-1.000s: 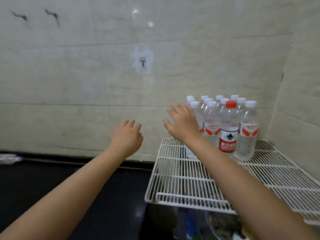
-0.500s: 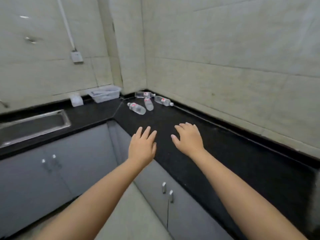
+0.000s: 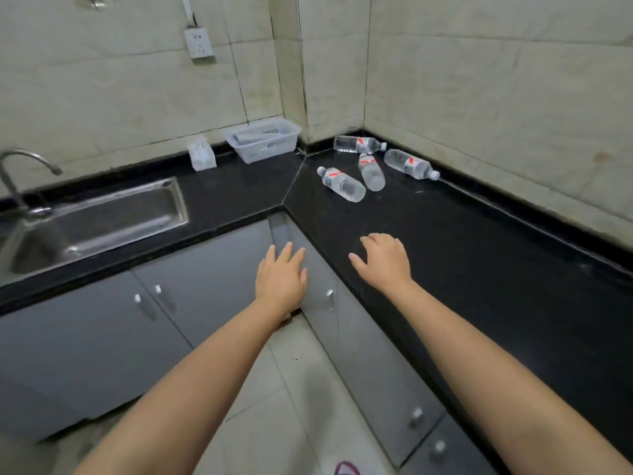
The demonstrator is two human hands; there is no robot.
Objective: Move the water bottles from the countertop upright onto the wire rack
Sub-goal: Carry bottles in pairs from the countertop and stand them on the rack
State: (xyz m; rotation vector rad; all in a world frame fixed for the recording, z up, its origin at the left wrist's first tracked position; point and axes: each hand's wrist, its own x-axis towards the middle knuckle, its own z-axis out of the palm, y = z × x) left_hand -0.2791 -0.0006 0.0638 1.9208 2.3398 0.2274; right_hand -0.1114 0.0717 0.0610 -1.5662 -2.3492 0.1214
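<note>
Several clear water bottles with red-and-white labels lie on their sides in the far corner of the black countertop [image 3: 462, 255]: one nearest me [image 3: 342, 184], one beside it [image 3: 371, 172], one at the right wall [image 3: 411, 164] and one at the back [image 3: 358, 144]. My left hand [image 3: 281, 277] is stretched out over the grey cabinet fronts, fingers straight, holding nothing. My right hand [image 3: 385, 262] hovers over the counter's front edge with loosely spread fingers, empty too. Both hands are well short of the bottles. The wire rack is out of view.
A steel sink [image 3: 99, 221] with a tap [image 3: 20, 166] is set in the left counter. A white plastic basket [image 3: 263, 140] and a small white packet [image 3: 202, 156] stand at the back wall. Grey cabinet doors [image 3: 205, 269] and tiled floor lie below.
My view has swung from the wire rack with its upright bottles to the counter corner. Both empty hands now reach toward the lying bottles, which look nearer than half a second ago.
</note>
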